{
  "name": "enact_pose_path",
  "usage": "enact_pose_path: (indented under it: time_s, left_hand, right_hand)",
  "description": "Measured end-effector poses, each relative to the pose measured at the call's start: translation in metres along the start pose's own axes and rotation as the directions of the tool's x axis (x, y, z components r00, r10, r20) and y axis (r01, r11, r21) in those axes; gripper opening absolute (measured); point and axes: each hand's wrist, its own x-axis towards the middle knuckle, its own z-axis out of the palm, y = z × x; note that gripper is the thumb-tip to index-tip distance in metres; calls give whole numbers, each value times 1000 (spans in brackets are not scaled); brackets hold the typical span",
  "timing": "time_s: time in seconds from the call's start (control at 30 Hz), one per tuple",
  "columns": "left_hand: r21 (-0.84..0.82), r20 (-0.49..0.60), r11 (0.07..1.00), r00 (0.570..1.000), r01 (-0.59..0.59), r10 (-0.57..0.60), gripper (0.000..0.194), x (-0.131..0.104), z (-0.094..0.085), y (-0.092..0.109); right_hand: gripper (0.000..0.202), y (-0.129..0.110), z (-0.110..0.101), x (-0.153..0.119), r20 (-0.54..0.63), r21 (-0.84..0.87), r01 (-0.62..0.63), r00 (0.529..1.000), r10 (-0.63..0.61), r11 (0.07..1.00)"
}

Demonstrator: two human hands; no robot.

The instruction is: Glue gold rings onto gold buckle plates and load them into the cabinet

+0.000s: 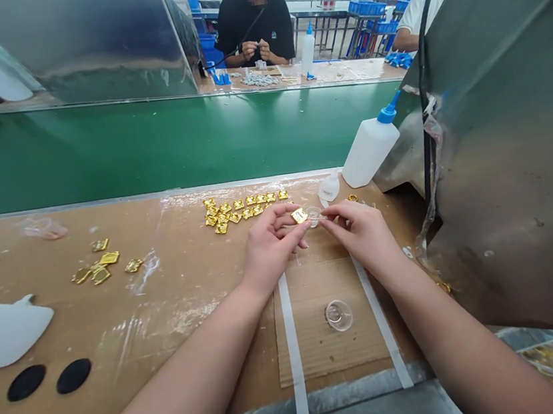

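Left hand [273, 242], thumb and fingers drawn together, grips a gold piece [299, 215]. Right hand [366, 231], fingertips pinched just beside it; what they hold, I cannot tell. Beyond the left hand, gold pieces [248, 214] in rough rows; farther left, a loose cluster [100, 275]. I judge the held piece unfinished; which group is finished remains unclear.

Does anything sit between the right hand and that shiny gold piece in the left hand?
Possibly: a small clear round item shows between the right hand and the gold piece that the left hand holds. I can't tell whether it is in the gap or behind it. Nothing else clearly visible blocks the way.
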Motion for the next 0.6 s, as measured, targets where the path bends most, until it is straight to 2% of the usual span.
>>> enact_pose_path:
  time_s: [0.2,0.33,0.6]
  left_hand:
    - [-1,-23,1000,1000,13,-13,39,3,0,-1]
    - [18,-49,999,998,33,-32,39,4,-1,-3]
    - [43,-48,986,987,158,-156,45,3,0,1]
  right_hand:
    - [5,-1,3,2,-21,78,-3,1000,5,997]
    - [4,0,3,2,-69,46,11,998,-8,999]
    - [10,-4,-3,1,-182,23,21,983,-16,1000]
